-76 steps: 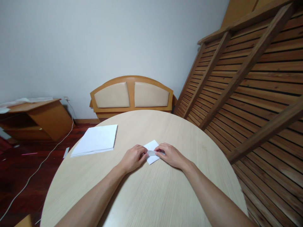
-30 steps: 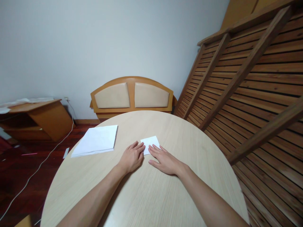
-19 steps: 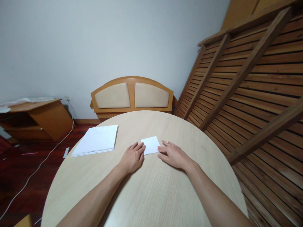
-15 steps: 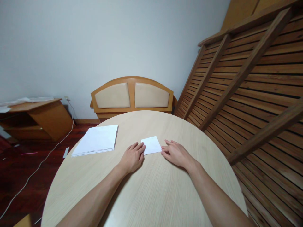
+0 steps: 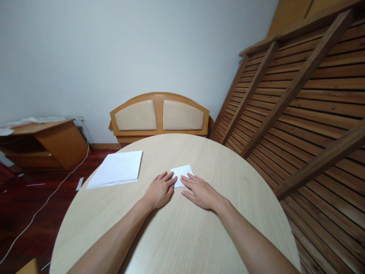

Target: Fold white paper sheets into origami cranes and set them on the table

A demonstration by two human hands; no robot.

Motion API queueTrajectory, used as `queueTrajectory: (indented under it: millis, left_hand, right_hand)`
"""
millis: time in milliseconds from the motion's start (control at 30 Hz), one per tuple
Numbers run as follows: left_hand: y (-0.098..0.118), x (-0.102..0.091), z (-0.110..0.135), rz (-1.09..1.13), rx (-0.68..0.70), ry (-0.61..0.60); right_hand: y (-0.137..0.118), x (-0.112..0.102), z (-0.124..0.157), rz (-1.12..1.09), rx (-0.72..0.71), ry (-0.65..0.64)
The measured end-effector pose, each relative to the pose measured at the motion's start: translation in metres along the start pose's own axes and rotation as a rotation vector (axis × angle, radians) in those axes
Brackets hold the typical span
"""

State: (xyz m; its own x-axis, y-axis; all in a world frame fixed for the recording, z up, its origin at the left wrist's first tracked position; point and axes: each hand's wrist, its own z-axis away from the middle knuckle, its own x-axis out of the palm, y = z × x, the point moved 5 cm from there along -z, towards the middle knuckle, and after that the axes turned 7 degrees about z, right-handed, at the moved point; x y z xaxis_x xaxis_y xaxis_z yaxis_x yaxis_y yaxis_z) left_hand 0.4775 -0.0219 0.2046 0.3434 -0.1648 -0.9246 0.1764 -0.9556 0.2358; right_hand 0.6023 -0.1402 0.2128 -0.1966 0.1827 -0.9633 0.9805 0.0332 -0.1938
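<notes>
A small folded piece of white paper (image 5: 181, 171) lies flat on the round pale wood table (image 5: 182, 236). My left hand (image 5: 160, 191) rests at the paper's left edge, palm down, its fingertips touching that side. Across the paper's right part lies my right hand (image 5: 200, 191), fingers stretched out and thumb apart, hiding the near right corner. Neither hand grips anything.
Left on the table is a stack of white paper sheets (image 5: 115, 169). Beyond the far edge stands a padded headboard (image 5: 159, 114). A slatted wooden frame (image 5: 285, 106) leans along the right. Left of the table are a low desk (image 5: 61, 144) and a cable (image 5: 54, 192).
My right hand has slid left from beside the paper's right edge onto its surface. My left hand and the paper have stayed almost where they were.
</notes>
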Motion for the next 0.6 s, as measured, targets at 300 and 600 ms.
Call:
queueTrajectory:
  millis: [300,600]
  left_hand:
    - [-0.002,-0.006,-0.004,-0.05,-0.175,0.106]
    - [0.017,-0.007,-0.006,0.114,0.071,0.035]
  right_hand:
    - [0.01,-0.009,0.005,0.006,0.01,0.042]
    - [-0.008,-0.024,0.005,0.004,-0.046,0.064]
